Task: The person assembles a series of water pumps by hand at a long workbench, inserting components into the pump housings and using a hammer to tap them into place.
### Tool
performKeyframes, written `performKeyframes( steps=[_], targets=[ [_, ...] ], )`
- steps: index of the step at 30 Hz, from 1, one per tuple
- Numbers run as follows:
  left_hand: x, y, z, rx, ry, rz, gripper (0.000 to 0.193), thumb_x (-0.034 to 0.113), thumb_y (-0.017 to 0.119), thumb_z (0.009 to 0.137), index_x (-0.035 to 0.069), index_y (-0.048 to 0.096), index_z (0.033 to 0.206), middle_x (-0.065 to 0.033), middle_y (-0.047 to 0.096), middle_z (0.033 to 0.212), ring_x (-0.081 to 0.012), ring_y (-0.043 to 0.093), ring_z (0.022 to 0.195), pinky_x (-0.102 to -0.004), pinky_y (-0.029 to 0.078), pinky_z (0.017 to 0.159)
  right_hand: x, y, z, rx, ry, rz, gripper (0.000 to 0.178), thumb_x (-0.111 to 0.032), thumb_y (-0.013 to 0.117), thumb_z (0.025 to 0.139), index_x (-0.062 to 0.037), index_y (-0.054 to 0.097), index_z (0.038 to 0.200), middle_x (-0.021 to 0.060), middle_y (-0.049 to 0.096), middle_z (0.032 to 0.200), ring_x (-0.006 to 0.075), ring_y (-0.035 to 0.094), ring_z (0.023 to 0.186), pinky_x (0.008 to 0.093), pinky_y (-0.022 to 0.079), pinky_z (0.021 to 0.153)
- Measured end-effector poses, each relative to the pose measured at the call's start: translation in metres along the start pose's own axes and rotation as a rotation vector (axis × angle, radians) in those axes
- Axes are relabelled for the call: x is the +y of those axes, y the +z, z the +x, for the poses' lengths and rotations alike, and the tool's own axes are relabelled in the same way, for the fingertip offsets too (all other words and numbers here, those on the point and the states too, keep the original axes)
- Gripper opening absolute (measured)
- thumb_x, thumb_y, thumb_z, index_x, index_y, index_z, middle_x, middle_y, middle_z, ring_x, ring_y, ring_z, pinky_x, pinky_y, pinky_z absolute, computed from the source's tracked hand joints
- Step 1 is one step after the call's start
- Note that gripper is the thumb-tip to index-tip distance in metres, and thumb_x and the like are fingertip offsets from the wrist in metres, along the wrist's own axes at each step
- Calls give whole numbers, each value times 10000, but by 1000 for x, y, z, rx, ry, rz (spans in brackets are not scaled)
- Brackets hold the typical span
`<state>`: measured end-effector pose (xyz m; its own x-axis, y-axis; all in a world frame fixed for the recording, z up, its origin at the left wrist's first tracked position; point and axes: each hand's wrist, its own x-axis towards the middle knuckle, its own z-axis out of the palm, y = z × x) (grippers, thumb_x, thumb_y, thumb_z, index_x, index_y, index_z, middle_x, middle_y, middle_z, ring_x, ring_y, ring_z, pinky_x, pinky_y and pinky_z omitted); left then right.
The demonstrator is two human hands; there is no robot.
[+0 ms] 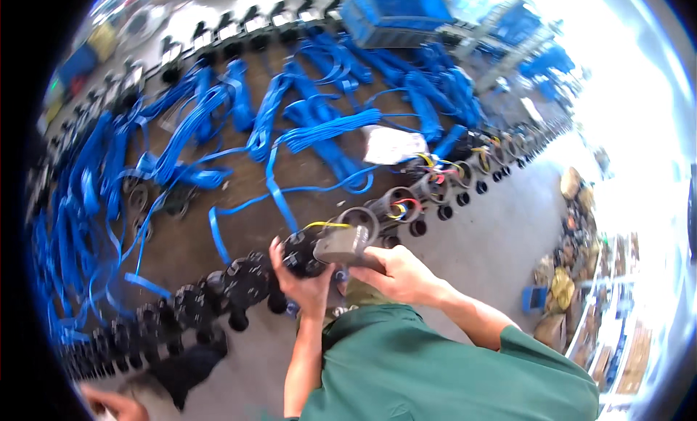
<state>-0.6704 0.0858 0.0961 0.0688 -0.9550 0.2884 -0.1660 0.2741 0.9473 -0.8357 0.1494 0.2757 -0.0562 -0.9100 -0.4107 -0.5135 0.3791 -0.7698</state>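
Note:
My left hand (308, 289) is closed around a black round pump-like housing (299, 252) in the row along the table's near edge. Its fingers lie on the left side and the thumb on the right. My right hand (399, 273) grips the handle of a blocky grey-brown mallet (337, 247). The mallet head is just right of that housing; whether they touch, I cannot tell. Behind the mallet stands an open grey cylinder (361, 222). A yellow wire (327, 224) runs between the housing and this cylinder.
Bundled blue flat cable (330, 129) covers much of the brown table (250, 175). More open cylinders with coloured wires (401, 203) line the edge to the right. A white packet (394, 145) lies behind them. A blue crate (396, 18) stands at the back. Another person's hand (116, 404) shows at lower left.

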Motion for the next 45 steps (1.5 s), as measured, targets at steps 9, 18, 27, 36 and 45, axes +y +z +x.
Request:
performKeyframes(
  steps=[9, 18, 27, 36, 45],
  targets=[
    [11, 16, -22, 88, 159, 284, 925, 184, 916, 763, -37, 390, 1490, -223, 439, 1529, -383, 478, 1385, -507, 385, 1175, 149, -107, -85, 688, 308, -266, 391, -402, 775, 936, -21, 699, 888, 171, 683, 697, 330, 678, 639, 434, 515, 617],
    [131, 199, 8, -170, -49, 50, 241, 125, 693, 930, -54, 622, 1076, -119, 622, 1022, -269, 592, 932, -412, 492, 954, 318, -294, -55, 841, 177, -492, 421, -420, 896, 780, -65, 692, 880, 122, 735, 755, 354, 725, 723, 446, 553, 680],
    [45, 440, 99, -1373, -537, 1052, 482, 424, 732, 884, -56, 731, 923, -162, 741, 801, -239, 753, 747, -371, 590, 646, 433, -464, -41, 788, 92, -589, 444, -400, 926, 722, -68, 699, 911, 111, 750, 827, 332, 732, 788, 435, 556, 717],
    [30, 417, 128, -1348, -575, 826, 492, 322, 823, 837, 13, 721, 1206, -171, 762, 984, -278, 753, 858, -382, 613, 718, 476, -524, -18, 587, -85, -654, 419, -344, 894, 739, -52, 702, 971, 107, 664, 983, 341, 657, 965, 448, 540, 852],
    [26, 459, 114, -850, 135, 964, 499, 363, 737, 845, 79, 695, 1253, -199, 645, 1376, -339, 636, 1252, -463, 546, 970, 310, -484, 103, 328, -544, -774, 212, -253, 756, 881, -84, 656, 960, 85, 684, 995, 318, 649, 1014, 442, 538, 886]
  ],
)
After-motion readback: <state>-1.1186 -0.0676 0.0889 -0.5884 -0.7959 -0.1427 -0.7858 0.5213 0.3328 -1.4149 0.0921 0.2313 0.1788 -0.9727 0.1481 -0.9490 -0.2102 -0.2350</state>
